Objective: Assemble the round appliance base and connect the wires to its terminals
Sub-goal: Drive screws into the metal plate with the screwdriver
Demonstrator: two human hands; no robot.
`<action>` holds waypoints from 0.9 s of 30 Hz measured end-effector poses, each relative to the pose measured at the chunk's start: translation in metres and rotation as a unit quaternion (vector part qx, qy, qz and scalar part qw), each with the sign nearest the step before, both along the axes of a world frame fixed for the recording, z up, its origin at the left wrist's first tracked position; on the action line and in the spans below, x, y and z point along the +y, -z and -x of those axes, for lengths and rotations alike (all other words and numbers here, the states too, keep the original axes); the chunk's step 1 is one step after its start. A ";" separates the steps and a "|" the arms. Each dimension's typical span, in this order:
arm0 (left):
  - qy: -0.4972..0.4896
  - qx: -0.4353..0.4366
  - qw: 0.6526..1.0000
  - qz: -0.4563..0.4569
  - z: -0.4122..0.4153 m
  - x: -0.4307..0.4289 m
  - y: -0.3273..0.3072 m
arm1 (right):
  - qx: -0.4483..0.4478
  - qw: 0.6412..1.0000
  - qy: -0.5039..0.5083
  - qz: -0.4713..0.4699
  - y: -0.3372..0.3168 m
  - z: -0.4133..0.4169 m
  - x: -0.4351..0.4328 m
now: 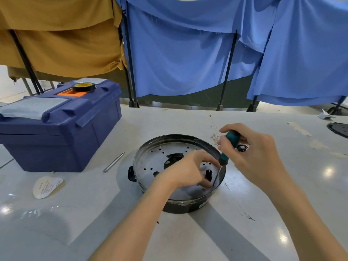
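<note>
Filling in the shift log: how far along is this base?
Done: the perforated plate sits inside the base. In hand: the right hand grips a screwdriver, tip down at the plate's near-right edge. The left hand has its fingertips beside the tip; whether they hold a screw is unclear. Left: no wires show in the base, so the wiring looks undone.

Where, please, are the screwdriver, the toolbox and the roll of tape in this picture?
screwdriver (224, 158): head view, lower end of its teal handle.
toolbox (52, 147): head view, its blue front wall.
roll of tape (83, 87): head view, its black outer side.
</note>
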State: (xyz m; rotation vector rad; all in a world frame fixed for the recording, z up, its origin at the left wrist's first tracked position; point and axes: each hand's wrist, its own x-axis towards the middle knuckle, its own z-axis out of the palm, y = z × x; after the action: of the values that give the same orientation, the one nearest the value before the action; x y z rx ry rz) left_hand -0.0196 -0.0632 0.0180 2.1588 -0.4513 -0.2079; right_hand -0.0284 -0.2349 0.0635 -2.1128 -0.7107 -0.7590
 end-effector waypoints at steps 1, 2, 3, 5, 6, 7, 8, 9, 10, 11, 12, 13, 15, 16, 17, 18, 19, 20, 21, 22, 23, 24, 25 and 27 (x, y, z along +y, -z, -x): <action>0.006 -0.013 0.999 -0.045 0.000 0.001 0.001 | 0.025 0.999 -0.018 -0.013 -0.001 -0.001 -0.002; 0.011 -0.018 0.997 -0.074 0.000 0.002 0.003 | 0.033 0.999 -0.026 -0.023 -0.001 -0.002 -0.002; 0.014 -0.015 0.996 -0.087 0.001 0.003 0.004 | 0.025 0.999 -0.022 -0.029 -0.001 -0.004 -0.002; 0.012 0.003 0.996 -0.090 0.001 0.005 0.006 | -0.007 0.999 0.000 -0.043 0.001 -0.006 0.002; 0.008 0.012 0.996 -0.093 -0.001 0.006 0.007 | -0.026 0.998 0.009 -0.050 0.001 -0.006 0.004; 0.008 0.015 0.995 -0.100 -0.001 0.007 0.008 | -0.044 0.997 0.018 -0.058 0.003 -0.007 0.008; 0.010 0.012 0.994 -0.111 -0.002 0.007 0.008 | -0.056 0.996 0.030 -0.065 0.005 -0.009 0.012; 0.012 0.005 0.992 -0.122 -0.002 0.006 0.009 | -0.064 0.994 0.041 -0.074 0.006 -0.011 0.015; 0.013 -0.002 0.991 -0.132 -0.002 0.006 0.010 | -0.070 0.993 0.053 -0.082 0.008 -0.013 0.018; 0.013 -0.008 0.990 -0.140 -0.001 0.005 0.012 | -0.079 0.991 0.062 -0.091 0.009 -0.014 0.021; 0.014 -0.013 0.989 -0.149 0.000 0.006 0.012 | -0.089 0.989 0.068 -0.097 0.011 -0.015 0.024; 0.014 -0.016 0.988 -0.155 0.001 0.006 0.013 | -0.100 0.987 0.072 -0.102 0.012 -0.015 0.026; 0.012 -0.014 0.986 -0.164 0.002 0.006 0.012 | -0.120 0.984 0.075 -0.108 0.014 -0.016 0.030; 0.010 -0.015 0.985 -0.170 0.002 0.007 0.011 | -0.125 0.983 0.076 -0.111 0.015 -0.017 0.031; 0.008 -0.019 0.984 -0.178 0.002 0.006 0.011 | -0.125 0.982 0.078 -0.115 0.015 -0.018 0.031; 0.006 -0.023 0.982 -0.185 0.003 0.006 0.012 | -0.121 0.982 0.082 -0.120 0.016 -0.019 0.030; 0.004 -0.027 0.981 -0.190 0.004 0.005 0.013 | -0.115 0.981 0.085 -0.128 0.017 -0.020 0.029; 0.001 -0.029 0.981 -0.191 0.004 0.004 0.014 | -0.111 0.980 0.089 -0.138 0.018 -0.020 0.027; -0.003 -0.029 0.982 -0.189 0.005 0.004 0.014 | -0.110 0.979 0.091 -0.148 0.019 -0.021 0.026; -0.006 -0.029 0.983 -0.183 0.005 0.003 0.014 | -0.108 0.977 0.094 -0.158 0.020 -0.021 0.025; -0.008 -0.030 0.984 -0.178 0.004 0.003 0.013 | -0.107 0.976 0.096 -0.166 0.021 -0.021 0.025; -0.008 -0.035 0.984 -0.173 0.004 0.003 0.012 | -0.109 0.974 0.100 -0.172 0.022 -0.021 0.026; -0.008 -0.042 0.985 -0.166 0.003 0.004 0.011 | -0.114 0.972 0.107 -0.175 0.023 -0.020 0.027; -0.013 -0.048 0.989 -0.142 0.003 0.004 0.009 | -0.130 0.968 0.129 -0.172 0.024 -0.018 0.030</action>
State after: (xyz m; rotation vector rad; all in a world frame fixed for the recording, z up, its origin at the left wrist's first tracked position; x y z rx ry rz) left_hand -0.0226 -0.0590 0.0091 2.4610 -0.4699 -0.1626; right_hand -0.0105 -0.2049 0.0398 -1.8226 -0.4020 -1.2257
